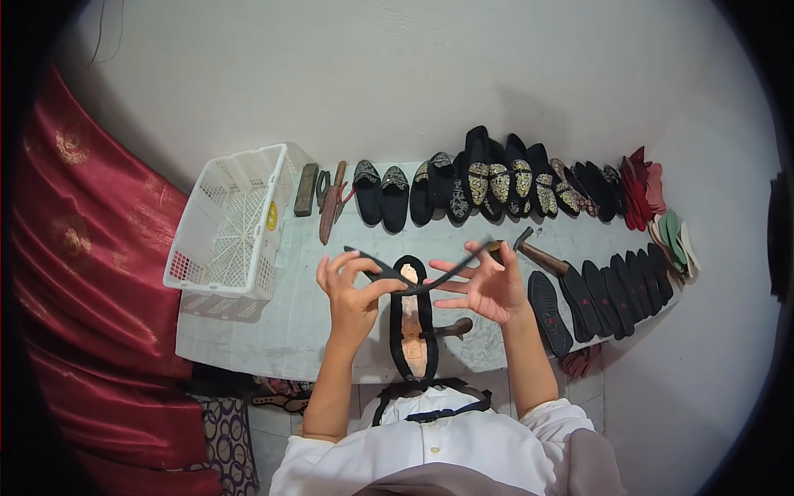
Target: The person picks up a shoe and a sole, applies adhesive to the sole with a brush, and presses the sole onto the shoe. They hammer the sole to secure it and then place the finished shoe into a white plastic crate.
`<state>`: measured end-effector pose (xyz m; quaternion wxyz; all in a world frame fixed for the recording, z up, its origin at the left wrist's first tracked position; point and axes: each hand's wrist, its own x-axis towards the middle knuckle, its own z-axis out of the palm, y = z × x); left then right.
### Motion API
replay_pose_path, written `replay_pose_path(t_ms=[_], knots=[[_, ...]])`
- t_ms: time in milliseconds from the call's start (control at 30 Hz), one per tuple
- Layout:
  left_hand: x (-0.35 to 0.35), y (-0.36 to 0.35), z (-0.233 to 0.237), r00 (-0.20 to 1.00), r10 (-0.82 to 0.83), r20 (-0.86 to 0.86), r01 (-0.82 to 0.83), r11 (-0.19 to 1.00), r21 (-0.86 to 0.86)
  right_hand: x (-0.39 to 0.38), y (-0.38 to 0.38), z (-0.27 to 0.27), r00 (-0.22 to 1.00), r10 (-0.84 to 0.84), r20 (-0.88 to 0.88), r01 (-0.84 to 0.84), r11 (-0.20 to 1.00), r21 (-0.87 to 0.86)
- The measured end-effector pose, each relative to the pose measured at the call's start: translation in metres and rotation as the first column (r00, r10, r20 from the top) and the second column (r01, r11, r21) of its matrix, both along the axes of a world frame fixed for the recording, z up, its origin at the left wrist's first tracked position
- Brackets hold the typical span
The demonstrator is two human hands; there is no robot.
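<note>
Both hands hold a thin black shoe sole (423,288), seen nearly edge-on and bent into a shallow V. My left hand (351,285) grips its left part, thumb underneath and fingers curled over. At the other end, my right hand (494,285) pinches it between thumb and forefinger, the remaining fingers spread. Below the sole lies a black shoe (399,331), bottom up, with a tan inner bottom (414,335) showing; the sole covers part of it. Touching or just beside the shoe is a dark brown tool part (454,329), its other end hidden.
A white plastic basket (269,256) stands at left. Beside it are a stone-like block (306,190), pliers (341,202) and a brown sheathed tool (330,215). Black shoes (394,198) line the back. At right lie a hammer (543,258) and several black soles (550,318).
</note>
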<state>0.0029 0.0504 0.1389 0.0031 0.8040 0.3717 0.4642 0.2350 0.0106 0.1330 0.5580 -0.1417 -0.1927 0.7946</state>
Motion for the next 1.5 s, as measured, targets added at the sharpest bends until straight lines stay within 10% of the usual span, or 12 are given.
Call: replay_pose_path(t_ms=[167, 300, 433, 600, 700, 867, 933, 1067, 1267, 1500], knots=[[0.009, 0.01, -0.008, 0.986, -0.028, 0.163, 0.009, 0.993, 0.118, 0.009, 0.0, -0.009, 0.997, 0.059, 0.058, -0.055, 0.995, -0.079], [0.038, 0.001, -0.032, 0.72, -0.017, 0.694, 0.278, 0.923, -0.266, -0.012, -0.018, -0.008, 0.968, 0.071, 0.24, -0.058, 0.997, -0.058], [0.041, -0.011, -0.046, 0.805, -0.027, 0.592, 0.334, 0.846, -0.416, -0.041, -0.036, 0.001, 0.865, -0.024, 0.5, 0.031, 1.0, -0.006], [0.045, -0.033, -0.026, 0.211, 0.251, 0.945, 0.873, 0.387, -0.298, -0.052, -0.039, -0.005, 0.763, -0.156, 0.628, 0.14, 0.987, 0.075], [0.034, -0.042, -0.032, 0.114, 0.382, 0.917, 0.991, 0.019, -0.131, -0.057, -0.032, -0.024, 0.218, -0.519, 0.826, 0.081, 0.853, 0.515], [0.027, -0.056, -0.055, -0.09, 0.531, 0.843, 0.944, -0.224, 0.242, -0.043, -0.042, -0.004, -0.118, -0.539, 0.834, 0.096, 0.83, 0.55], [0.017, -0.059, -0.06, -0.131, 0.543, 0.829, 0.958, -0.145, 0.247, -0.011, -0.038, -0.003, -0.457, -0.562, 0.689, 0.075, 0.748, 0.66], [-0.012, -0.06, -0.072, -0.247, 0.539, 0.805, 0.944, -0.052, 0.325, 0.064, -0.041, -0.052, -0.711, -0.245, 0.659, 0.229, 0.806, 0.546], [-0.029, -0.061, -0.054, -0.265, 0.458, 0.848, 0.96, 0.038, 0.279, 0.1, -0.048, -0.108, -0.547, 0.18, 0.818, 0.438, 0.894, 0.097], [-0.032, -0.059, -0.056, -0.236, 0.432, 0.87, 0.966, 0.003, 0.26, 0.099, -0.038, -0.142, -0.492, -0.071, 0.868, 0.453, 0.83, 0.324]])
